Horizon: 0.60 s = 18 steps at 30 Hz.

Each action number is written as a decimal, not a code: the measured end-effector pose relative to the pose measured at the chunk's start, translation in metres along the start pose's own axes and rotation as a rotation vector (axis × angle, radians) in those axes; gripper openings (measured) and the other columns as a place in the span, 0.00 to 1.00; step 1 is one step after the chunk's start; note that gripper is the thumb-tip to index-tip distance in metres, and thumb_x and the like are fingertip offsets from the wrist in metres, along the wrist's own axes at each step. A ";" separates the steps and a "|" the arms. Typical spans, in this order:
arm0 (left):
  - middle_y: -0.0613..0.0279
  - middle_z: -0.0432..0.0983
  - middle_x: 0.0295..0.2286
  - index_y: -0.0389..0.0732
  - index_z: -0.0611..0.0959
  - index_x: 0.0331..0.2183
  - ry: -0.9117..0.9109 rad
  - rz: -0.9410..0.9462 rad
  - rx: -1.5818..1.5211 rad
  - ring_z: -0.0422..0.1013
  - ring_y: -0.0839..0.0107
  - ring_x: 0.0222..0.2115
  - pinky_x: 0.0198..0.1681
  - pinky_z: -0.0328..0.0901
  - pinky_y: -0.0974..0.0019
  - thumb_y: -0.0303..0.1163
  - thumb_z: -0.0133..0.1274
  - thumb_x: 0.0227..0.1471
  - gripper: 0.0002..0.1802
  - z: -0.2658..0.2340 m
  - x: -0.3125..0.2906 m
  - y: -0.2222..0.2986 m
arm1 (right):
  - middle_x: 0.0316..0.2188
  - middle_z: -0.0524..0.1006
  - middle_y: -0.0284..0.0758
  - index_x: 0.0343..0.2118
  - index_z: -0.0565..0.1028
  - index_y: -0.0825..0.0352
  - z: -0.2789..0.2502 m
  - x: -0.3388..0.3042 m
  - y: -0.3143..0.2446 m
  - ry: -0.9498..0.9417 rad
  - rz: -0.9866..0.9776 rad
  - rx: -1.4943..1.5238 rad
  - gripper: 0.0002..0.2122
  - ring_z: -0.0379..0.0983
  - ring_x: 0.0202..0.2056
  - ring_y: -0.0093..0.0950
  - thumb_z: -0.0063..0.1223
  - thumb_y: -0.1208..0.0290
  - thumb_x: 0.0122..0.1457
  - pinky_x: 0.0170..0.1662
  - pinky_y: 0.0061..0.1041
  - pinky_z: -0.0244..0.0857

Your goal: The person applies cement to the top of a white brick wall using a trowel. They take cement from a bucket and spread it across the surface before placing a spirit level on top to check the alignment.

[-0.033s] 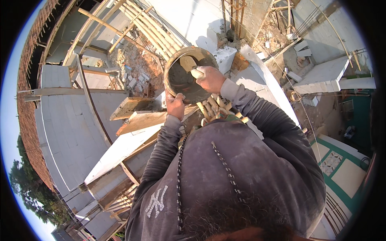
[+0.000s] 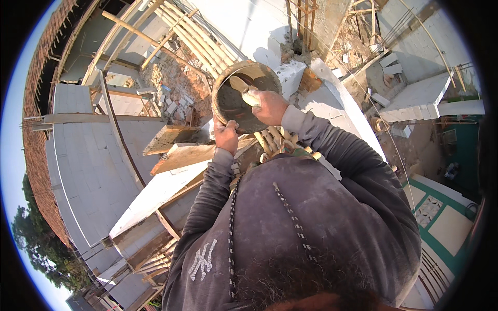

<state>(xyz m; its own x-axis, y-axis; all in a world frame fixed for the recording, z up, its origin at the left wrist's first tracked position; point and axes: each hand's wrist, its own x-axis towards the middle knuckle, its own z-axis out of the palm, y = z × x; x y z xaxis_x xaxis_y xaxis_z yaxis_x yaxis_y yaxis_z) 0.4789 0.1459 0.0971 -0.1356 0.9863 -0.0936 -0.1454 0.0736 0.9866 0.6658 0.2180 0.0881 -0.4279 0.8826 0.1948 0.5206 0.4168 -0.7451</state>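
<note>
A round bucket [image 2: 216, 92] with a mortar-crusted rim is tilted so that its inside faces me. Wet grey mortar [image 2: 231, 102] coats its bottom and wall. My left hand [image 2: 226, 137] grips the near left rim, thumb over the edge. Closed around the pale handle of a trowel [image 2: 239, 84], my right hand [image 2: 271, 108] reaches over the bucket's right side. The trowel's blade is inside the bucket, partly smeared with mortar. Whatever supports the bucket underneath is hidden.
Beneath my hands are cut bamboo ends [image 2: 272, 139]. Rough wooden boards [image 2: 181, 157] lie to the left, a pale block wall [image 2: 93, 155] beyond them. Long bamboo poles [image 2: 192, 39] lean at the far left. Upright rusty rebar [image 2: 306, 23] and a white block [image 2: 289, 76] stand ahead.
My right hand has shifted slightly left and down, turning the trowel and bringing its blade a little lower in the bucket. My left hand keeps its place on the rim.
</note>
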 end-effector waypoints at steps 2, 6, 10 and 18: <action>0.60 0.77 0.41 0.37 0.70 0.54 -0.004 -0.048 0.017 0.74 0.72 0.36 0.40 0.71 0.69 0.16 0.43 0.49 0.28 -0.013 -0.001 -0.001 | 0.38 0.77 0.50 0.55 0.74 0.64 -0.009 -0.019 -0.021 -0.257 0.054 -0.151 0.22 0.78 0.40 0.50 0.50 0.73 0.54 0.43 0.44 0.72; 0.61 0.77 0.41 0.36 0.72 0.54 0.012 0.016 0.040 0.73 0.73 0.37 0.41 0.70 0.71 0.16 0.44 0.48 0.29 -0.021 -0.005 -0.010 | 0.49 0.71 0.49 0.60 0.70 0.58 -0.028 -0.042 -0.027 -0.325 0.117 -0.283 0.26 0.76 0.46 0.50 0.49 0.75 0.54 0.46 0.44 0.71; 0.61 0.77 0.42 0.36 0.70 0.57 -0.086 0.057 0.177 0.73 0.73 0.37 0.39 0.70 0.71 0.16 0.44 0.47 0.33 -0.026 -0.005 -0.015 | 0.49 0.70 0.47 0.62 0.67 0.54 -0.018 -0.053 -0.008 -0.307 0.107 -0.351 0.28 0.76 0.44 0.48 0.49 0.75 0.55 0.46 0.46 0.70; 0.60 0.76 0.43 0.36 0.68 0.59 -0.020 0.119 0.124 0.73 0.73 0.37 0.39 0.70 0.71 0.16 0.44 0.46 0.35 -0.024 -0.007 -0.027 | 0.52 0.72 0.45 0.64 0.65 0.54 -0.014 -0.058 0.010 -0.199 0.250 -0.297 0.30 0.75 0.47 0.49 0.52 0.70 0.54 0.48 0.47 0.70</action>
<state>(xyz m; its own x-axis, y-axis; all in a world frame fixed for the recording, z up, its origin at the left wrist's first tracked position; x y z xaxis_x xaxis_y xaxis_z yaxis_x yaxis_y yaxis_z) 0.4606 0.1333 0.0685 -0.1250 0.9918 0.0267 -0.0073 -0.0278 0.9996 0.7064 0.1739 0.0783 -0.3806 0.9173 -0.1171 0.8037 0.2655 -0.5325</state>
